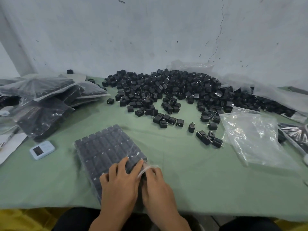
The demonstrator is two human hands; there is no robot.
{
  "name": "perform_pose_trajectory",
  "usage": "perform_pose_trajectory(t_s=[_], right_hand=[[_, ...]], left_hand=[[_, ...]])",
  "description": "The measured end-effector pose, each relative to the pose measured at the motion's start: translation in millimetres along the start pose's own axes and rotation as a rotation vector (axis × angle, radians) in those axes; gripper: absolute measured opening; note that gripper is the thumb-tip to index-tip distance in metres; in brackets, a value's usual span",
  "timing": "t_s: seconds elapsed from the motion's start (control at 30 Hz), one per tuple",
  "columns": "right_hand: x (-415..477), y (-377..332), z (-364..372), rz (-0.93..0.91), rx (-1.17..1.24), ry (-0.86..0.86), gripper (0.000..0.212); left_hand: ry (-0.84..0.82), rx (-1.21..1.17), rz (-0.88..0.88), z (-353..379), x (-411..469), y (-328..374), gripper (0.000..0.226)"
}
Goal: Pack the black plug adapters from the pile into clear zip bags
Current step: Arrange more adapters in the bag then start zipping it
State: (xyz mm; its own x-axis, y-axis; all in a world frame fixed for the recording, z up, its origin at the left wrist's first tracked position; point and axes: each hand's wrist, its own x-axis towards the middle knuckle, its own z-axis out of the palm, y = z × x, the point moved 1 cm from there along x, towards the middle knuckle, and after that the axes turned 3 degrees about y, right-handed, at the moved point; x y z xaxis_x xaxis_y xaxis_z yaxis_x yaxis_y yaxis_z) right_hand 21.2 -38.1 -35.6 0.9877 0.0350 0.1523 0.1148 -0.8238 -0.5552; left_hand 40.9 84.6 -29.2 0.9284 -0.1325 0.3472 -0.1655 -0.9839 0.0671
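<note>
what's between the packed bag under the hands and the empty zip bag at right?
Head view: mostly bare green cloth, plus a few loose adapters beside the empty zip bag, none near the packed bag.

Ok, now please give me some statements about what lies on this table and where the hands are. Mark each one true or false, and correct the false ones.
1. The left hand and the right hand both touch the filled bag. True.
2. The pile of adapters lies in the near left corner. False: it lies on the far side, along the wall, from the middle to the right.
3. An empty clear bag lies to the right of the hands. True.
4. The light-blue device is inside a bag. False: it lies bare on the green cloth, left of the filled bag.
5. The packed bags are stacked on the left. True.
</note>
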Motion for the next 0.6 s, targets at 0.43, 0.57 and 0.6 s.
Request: perform_pose_trajectory(t_s=[0.43, 0.57, 0.6], right_hand=[[-6, 13, -39, -0.160, 0.151, -0.160, 0.049], [25, 48, -85, -0.057, 0.172, -0.087, 0.033], [40, 61, -96, -0.033, 0.132, 0.014, 0.030]], left_hand=[[-0.103, -0.043, 0.046, -2, -3, -3, 0.050], [-0.118, -0.068, 0.013, -5, -2, -2, 0.047], [-0.122, -0.071, 0.009, -6, -1, -2, 0.047]])
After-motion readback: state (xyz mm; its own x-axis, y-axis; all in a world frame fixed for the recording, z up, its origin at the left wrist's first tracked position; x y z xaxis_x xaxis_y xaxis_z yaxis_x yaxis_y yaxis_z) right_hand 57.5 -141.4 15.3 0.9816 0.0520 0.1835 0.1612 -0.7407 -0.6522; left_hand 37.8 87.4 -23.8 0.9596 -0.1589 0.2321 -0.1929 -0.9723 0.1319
